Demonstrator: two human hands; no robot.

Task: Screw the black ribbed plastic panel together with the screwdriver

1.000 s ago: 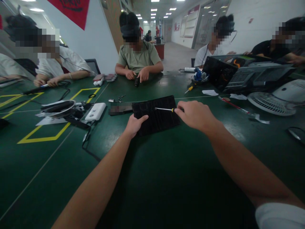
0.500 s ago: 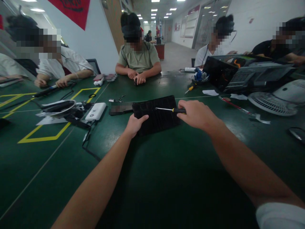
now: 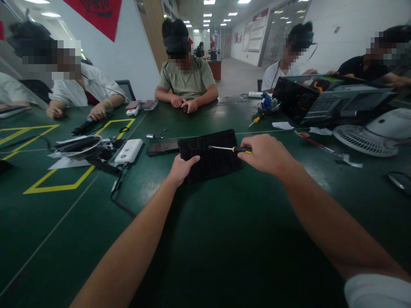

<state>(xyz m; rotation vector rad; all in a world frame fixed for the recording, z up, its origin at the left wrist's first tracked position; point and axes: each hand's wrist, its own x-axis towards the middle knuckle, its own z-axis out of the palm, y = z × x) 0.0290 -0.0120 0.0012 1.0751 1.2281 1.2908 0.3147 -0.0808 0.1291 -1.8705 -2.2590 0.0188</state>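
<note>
A flat black rectangular panel (image 3: 213, 164) with a ribbed face is held tilted above the green table. My left hand (image 3: 182, 169) grips its left edge, thumb on the face and the other fingers hidden behind. In my right hand (image 3: 265, 152) is a screwdriver (image 3: 226, 148) with a black and yellow handle, pointing left. Its tip reaches the panel's upper middle; whether it sits in a screw is too small to tell. Behind the panel's left side lies a dark flat object (image 3: 160, 148), partly blurred out. Small metal parts (image 3: 157, 135) lie just beyond it.
To the left are a white power bank (image 3: 129, 151) with a cable and a pile of dark parts (image 3: 78, 147). On the right stand an open computer case (image 3: 337, 100), a white fan (image 3: 369, 132) and a yellow screwdriver (image 3: 254, 121). Several people sit around the table.
My hands, the panel and the screwdriver stay almost in place. The person at the left has moved a dark handheld tool and the hand on it.
</note>
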